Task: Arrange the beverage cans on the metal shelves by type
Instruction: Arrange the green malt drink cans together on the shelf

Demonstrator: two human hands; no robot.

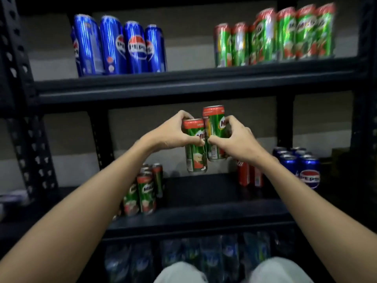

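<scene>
- Both forearms stretched forward and upward, converging at mid-frame in front of the middle shelf opening.
- Left hand (pixel 173 132): knuckles up, fingers curled over the red top band of a green Milo can (pixel 195 148), thumb pressed across its front. Firm grip; can upright, clear of the shelf board below.
- Right hand (pixel 234 139): wrist cocked inward, thumb and fingers wrapped round a second Milo can (pixel 215 129). Gripped likewise, held a little higher than the left one.
- Two held cans side by side, touching or nearly so; thumbs of both hands almost meeting at the seam.
- Below and left of the left hand: small cluster of Milo cans (pixel 142 193) standing on the middle shelf (pixel 204 207).
- Just under the right wrist: red cans (pixel 250 174), partly hidden by the arm.
- Right of the right forearm: group of blue Pepsi cans (pixel 299 164) on the same shelf.
- Above the left hand, on the upper shelf (pixel 183 78): row of tall blue Pepsi cans (pixel 120 45).
- Above the right hand, same upper shelf: row of Milo cans (pixel 275 35), blurred.
- Beneath both arms, lowest level: dark bottles or packs (pixel 183 258), too blurred to identify.
- Pale trouser knees (pixel 271 270) at bottom edge.
</scene>
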